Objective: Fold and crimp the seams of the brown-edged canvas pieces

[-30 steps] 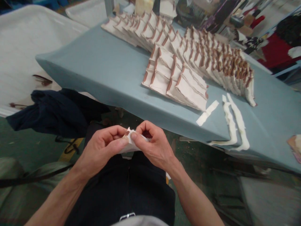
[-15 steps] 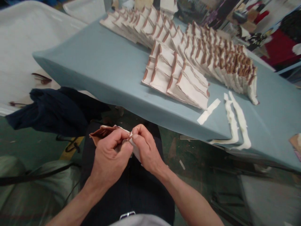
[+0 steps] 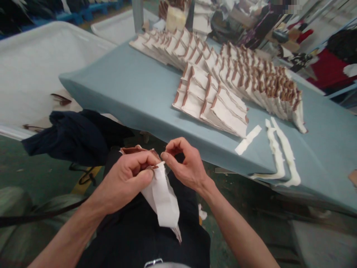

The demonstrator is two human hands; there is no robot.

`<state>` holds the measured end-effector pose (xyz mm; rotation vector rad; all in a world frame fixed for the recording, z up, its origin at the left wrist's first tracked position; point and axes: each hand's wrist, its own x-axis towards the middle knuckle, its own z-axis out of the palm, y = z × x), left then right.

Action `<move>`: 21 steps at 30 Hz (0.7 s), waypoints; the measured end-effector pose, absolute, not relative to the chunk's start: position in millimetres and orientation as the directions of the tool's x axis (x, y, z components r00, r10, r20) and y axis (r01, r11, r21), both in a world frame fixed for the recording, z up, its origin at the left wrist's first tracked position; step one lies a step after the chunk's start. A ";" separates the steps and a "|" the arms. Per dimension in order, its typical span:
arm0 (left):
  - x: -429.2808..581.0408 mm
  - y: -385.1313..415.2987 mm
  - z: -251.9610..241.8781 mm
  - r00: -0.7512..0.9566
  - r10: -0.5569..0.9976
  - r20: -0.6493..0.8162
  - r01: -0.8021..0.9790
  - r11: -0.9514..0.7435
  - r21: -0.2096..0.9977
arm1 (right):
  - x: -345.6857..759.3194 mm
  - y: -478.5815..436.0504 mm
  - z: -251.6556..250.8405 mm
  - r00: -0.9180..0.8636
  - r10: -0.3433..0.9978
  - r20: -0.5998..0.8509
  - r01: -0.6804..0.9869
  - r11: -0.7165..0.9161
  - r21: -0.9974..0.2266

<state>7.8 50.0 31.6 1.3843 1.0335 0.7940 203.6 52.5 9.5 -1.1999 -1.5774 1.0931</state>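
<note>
My left hand [image 3: 129, 180] pinches a folded piece of white-backed brown material [image 3: 152, 197] between thumb and fingers above my lap. Its brown side [image 3: 134, 150] shows beyond the knuckles. A white strip [image 3: 166, 203] hangs down from the pinched edge over my dark trousers. Just right of that edge is my right hand [image 3: 188, 163], its thumb and forefinger tips pressed together. Whether anything thin is between them is too small to make out.
A blue-grey covered table [image 3: 111, 89] stands ahead, bearing overlapping rows of similar white-and-brown pieces [image 3: 209, 100]. Cut white strips [image 3: 248, 139] lie near its front edge. Dark blue cloth [image 3: 75, 134] hangs at the left by a white bin [image 3: 41, 56].
My right hand has drawn away to the upper right from the pinched edge, uncovering the hanging white strip. My left hand keeps its hold. The camera view has shifted slightly.
</note>
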 end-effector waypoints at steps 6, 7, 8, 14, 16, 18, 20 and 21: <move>1.0 49.5 45.4 0.429 0.903 -0.010 0.220 -0.093 0.971 | 213.4 59.7 45.7 -0.518 0.779 0.353 0.263 0.538 -0.801; -1.0 49.5 47.7 0.441 0.898 0.000 0.229 -0.112 0.967 | 212.2 63.2 46.7 -0.584 0.730 0.355 0.281 0.591 -0.756; -2.8 49.3 49.6 0.444 0.896 0.012 0.240 -0.131 0.962 | 210.8 67.3 46.5 -0.636 0.689 0.348 0.294 0.633 -0.717; -11.3 41.0 45.9 0.378 0.926 0.021 0.347 -0.163 0.924 | 203.9 86.9 48.6 -0.757 0.594 0.273 0.360 0.727 -0.585; -14.4 37.6 41.6 0.374 0.927 0.009 0.363 -0.156 0.919 | 202.2 89.1 52.8 -0.793 0.547 0.266 0.338 0.760 -0.555; -16.7 35.5 38.8 0.381 0.924 0.026 0.366 -0.177 0.914 | 201.1 89.7 55.7 -0.818 0.530 0.226 0.341 0.761 -0.552; -17.5 34.9 38.0 0.381 0.922 0.069 0.356 -0.215 0.909 | 201.0 89.6 56.3 -0.816 0.554 0.166 0.377 0.728 -0.572; -17.3 35.0 38.1 0.376 0.922 0.094 0.354 -0.237 0.905 | 201.3 89.5 55.8 -0.809 0.571 0.139 0.395 0.703 -0.591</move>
